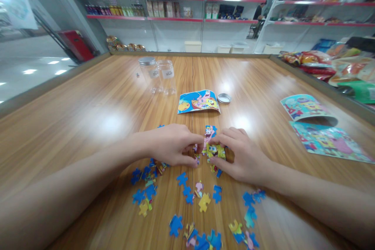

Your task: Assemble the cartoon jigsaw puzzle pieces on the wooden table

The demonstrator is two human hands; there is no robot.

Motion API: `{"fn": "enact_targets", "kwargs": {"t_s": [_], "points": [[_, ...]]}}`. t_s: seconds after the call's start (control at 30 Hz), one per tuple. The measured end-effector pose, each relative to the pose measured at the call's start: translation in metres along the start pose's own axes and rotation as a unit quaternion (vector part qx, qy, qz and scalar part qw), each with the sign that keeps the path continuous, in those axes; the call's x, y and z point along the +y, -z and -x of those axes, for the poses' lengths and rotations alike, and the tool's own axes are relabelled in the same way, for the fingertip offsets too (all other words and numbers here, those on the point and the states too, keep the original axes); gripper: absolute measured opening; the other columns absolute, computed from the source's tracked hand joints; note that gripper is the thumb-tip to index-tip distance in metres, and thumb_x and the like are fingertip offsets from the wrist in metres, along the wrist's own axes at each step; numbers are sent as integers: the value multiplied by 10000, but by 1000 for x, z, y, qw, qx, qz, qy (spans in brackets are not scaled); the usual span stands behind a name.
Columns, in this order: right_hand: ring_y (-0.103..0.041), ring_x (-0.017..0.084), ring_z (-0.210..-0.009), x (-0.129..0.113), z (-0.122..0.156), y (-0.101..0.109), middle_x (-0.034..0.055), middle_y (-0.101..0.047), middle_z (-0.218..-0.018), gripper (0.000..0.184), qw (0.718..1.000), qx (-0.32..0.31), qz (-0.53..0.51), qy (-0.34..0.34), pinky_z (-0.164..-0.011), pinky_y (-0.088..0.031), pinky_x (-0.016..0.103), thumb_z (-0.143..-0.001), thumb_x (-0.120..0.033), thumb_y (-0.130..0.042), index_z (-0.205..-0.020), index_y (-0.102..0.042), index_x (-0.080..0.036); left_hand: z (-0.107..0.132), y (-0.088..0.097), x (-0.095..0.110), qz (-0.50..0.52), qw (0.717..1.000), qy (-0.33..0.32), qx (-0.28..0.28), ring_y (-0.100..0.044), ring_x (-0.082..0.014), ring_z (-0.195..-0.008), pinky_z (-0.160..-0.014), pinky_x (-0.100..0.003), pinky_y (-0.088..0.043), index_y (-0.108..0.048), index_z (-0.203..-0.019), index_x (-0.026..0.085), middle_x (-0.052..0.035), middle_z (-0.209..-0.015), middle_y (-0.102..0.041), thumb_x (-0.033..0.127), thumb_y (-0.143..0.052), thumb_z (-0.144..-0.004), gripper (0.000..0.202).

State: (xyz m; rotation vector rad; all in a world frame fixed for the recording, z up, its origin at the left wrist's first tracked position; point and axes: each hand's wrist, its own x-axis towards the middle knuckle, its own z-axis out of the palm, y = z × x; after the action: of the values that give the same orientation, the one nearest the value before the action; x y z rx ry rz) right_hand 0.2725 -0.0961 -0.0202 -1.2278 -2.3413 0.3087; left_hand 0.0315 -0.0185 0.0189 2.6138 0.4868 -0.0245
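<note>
1. Where both hands meet at the table's middle, the left hand (pixel 172 146) and right hand (pixel 241 156) pinch shut on the small joined cluster of flat, colourful cardboard jigsaw pieces (pixel 212 146).
2. Judged light, thin and bendable, the cluster is best gripped at its edges and kept flat so joints hold.
3. Loose blue and yellow pieces (pixel 187 191) lie nearer on the glossy wooden table (pixel 102 117); a printed reference picture (pixel 198 102) lies farther.

white labels on jars (pixel 160 73) — print too blurred, nothing legible
</note>
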Motion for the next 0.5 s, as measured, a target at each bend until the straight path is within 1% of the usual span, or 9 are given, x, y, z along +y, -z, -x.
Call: {"fn": "enact_targets", "kwargs": {"t_s": [0.2, 0.33, 0.4, 0.5], "points": [[-575, 236, -966, 1, 0, 0, 51, -654, -1006, 249, 1000, -9, 5, -5, -846, -367, 376, -877, -344, -689, -1089, -652, -218, -2, -1, 7, -47, 998, 42, -10, -575, -128, -614, -550, -237, -308, -663, -1059, 214, 12, -749, -661, 387, -751, -860, 278], [-572, 236, -964, 1, -1, -1, 51, -652, -1000, 262, 1000, -12, 5, -9, -848, -363, 375, -868, -342, -700, -1095, -652, -220, -2, 1, 10, -45, 996, 75, -6, -582, -132, -615, -546, -235, -311, -639, -1117, 224, 14, -770, -667, 418, -771, -839, 364], [-572, 236, -970, 1, -1, -1, 51, -651, -1002, 261, 1000, -13, 7, -9, -851, -363, 376, -869, -337, -697, -1097, -650, -220, -3, 1, 10, -49, 996, 81, -8, -578, -132, -606, -539, -235, -305, -649, -1089, 227, 15, -764, -666, 443, -772, -835, 356], [-571, 236, -979, 0, -1, 0, 54, -651, -1004, 243, 1000, -16, 7, -7, -848, -364, 373, -879, -334, -686, -1087, -648, -215, -3, 0, 12, -72, 994, 84, -14, -588, -144, -619, -536, -238, -296, -678, -1000, 221, 3, -751, -666, 439, -759, -846, 279]]}}
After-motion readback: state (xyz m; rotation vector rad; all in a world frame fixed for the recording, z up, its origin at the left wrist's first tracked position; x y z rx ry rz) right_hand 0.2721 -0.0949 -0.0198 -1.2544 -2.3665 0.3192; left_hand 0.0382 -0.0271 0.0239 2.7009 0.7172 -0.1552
